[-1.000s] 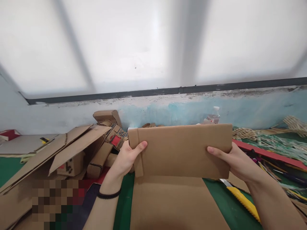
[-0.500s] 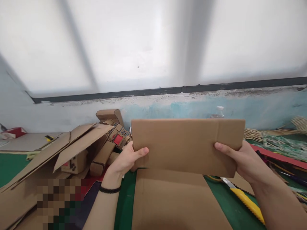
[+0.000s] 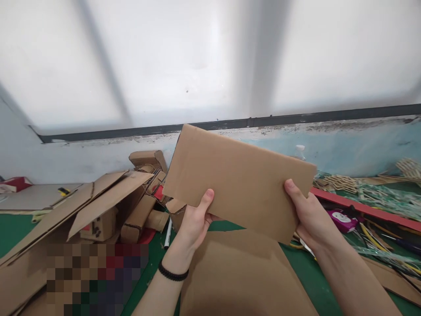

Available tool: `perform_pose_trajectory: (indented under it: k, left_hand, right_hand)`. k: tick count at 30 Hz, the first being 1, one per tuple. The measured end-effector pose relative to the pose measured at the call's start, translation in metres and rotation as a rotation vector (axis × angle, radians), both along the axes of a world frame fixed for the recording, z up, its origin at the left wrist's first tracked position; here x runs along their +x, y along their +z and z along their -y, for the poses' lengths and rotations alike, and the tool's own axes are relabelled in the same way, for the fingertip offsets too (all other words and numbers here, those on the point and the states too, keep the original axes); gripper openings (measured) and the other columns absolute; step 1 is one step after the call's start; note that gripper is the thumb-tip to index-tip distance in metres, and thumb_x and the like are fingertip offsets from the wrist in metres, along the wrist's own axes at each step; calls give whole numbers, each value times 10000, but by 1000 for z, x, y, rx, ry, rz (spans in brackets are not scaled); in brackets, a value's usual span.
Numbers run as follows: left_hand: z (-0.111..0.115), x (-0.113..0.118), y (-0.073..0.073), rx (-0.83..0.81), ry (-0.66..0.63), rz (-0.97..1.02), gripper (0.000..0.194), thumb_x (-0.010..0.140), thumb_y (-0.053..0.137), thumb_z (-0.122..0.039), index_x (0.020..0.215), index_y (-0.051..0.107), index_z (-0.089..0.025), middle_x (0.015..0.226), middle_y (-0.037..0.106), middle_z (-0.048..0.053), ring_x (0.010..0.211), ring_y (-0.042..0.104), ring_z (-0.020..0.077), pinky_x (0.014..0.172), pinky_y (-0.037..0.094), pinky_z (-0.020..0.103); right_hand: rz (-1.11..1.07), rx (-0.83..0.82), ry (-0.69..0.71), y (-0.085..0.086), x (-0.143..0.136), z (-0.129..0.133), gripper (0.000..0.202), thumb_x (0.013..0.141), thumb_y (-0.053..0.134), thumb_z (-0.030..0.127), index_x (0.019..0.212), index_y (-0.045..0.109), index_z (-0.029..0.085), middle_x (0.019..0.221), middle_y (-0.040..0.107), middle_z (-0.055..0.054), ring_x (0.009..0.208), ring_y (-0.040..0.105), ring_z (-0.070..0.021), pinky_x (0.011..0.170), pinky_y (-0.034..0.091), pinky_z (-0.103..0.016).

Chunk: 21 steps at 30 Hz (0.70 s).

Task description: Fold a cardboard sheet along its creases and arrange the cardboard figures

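Observation:
Between my two hands a rectangular piece of brown cardboard [image 3: 240, 180] is held up, tilted so that its left end is higher. My left hand [image 3: 197, 219] grips its lower left edge, thumb on the near face and fingers behind. At the right end my right hand [image 3: 309, 215] pinches it the same way, its other fingers mostly hidden by the board. Below it, a larger cardboard sheet [image 3: 240, 272] lies flat on the green table [image 3: 299, 259]. A utility knife [image 3: 307, 248] is largely covered by my right hand and forearm.
Cardboard sheets [image 3: 62, 219] and cardboard constructions [image 3: 138, 215] are piled at left, beside a marker [image 3: 168, 235]. On the right lie a red strip [image 3: 368, 208], a purple tape measure [image 3: 344, 219], cables and wooden lattice pieces [image 3: 340, 182]. A bottle [image 3: 300, 151] stands by the wall.
The held cardboard has turned clockwise, its left end rising and its right end dropping. My left hand has moved right along the lower edge; my right hand has shifted slightly left.

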<state>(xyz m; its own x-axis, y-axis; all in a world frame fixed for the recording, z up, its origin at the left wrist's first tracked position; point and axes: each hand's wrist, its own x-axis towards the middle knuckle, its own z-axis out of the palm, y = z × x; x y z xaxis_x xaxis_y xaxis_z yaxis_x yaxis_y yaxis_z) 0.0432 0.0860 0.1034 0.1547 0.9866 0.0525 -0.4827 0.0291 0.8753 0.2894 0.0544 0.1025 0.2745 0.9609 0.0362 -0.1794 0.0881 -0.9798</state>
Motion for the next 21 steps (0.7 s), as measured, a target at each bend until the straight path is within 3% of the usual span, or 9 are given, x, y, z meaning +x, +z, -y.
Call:
perform_pose_trajectory:
  k: [6, 10, 13, 15, 18, 21]
  left_hand:
    - [-6, -7, 0, 21, 22, -1, 878, 794, 949, -497, 1551, 546, -306, 1504, 687, 113, 1298, 701, 371, 851, 719, 457]
    - [-13, -27, 9, 103, 72, -45, 745, 774, 959, -485, 1417, 665, -250, 1390, 755, 117, 1162, 767, 338, 783, 712, 384]
    - [-17, -41, 16, 126, 78, -133, 668, 766, 959, -490, 1322, 704, -222, 1280, 797, 114, 1031, 802, 326, 682, 698, 366]
    - [-17, -45, 20, 157, 139, -167, 616, 772, 957, -482, 1274, 713, -220, 1273, 800, 106, 1088, 789, 325, 731, 689, 352]
    - [-17, -43, 21, 211, 252, -168, 559, 777, 960, -461, 1211, 704, -222, 1281, 800, 92, 1226, 743, 312, 957, 642, 361]
    - [-17, -37, 18, 225, 251, -158, 571, 771, 964, -466, 1197, 673, -220, 1198, 823, 85, 1160, 772, 299, 981, 624, 373]
  right_hand:
    - [-52, -26, 49, -5, 3, -5, 726, 855, 741, 742, 1439, 682, 315, 1255, 824, -114, 1144, 777, -450, 832, 721, -563]
    - [-65, -58, -29, -9, 23, -7, 609, 873, 714, 752, 1301, 726, 320, 1256, 826, -105, 1154, 776, -442, 785, 728, -534]
    - [-49, -19, -113, -6, 42, -6, 625, 888, 698, 755, 1357, 691, 342, 1407, 766, -77, 1245, 737, -426, 727, 730, -474]
    - [-24, 70, -210, 1, 52, -3, 642, 898, 725, 715, 1436, 640, 376, 1498, 711, -55, 1316, 700, -398, 760, 726, -418]
    - [25, 171, -315, 11, 58, 4, 553, 893, 796, 627, 1384, 681, 400, 1479, 724, -39, 1372, 670, -336, 917, 686, -338]
    - [57, 104, -125, 14, 48, 11, 514, 910, 766, 648, 1352, 740, 388, 1440, 748, -55, 1351, 687, -332, 967, 670, -356]
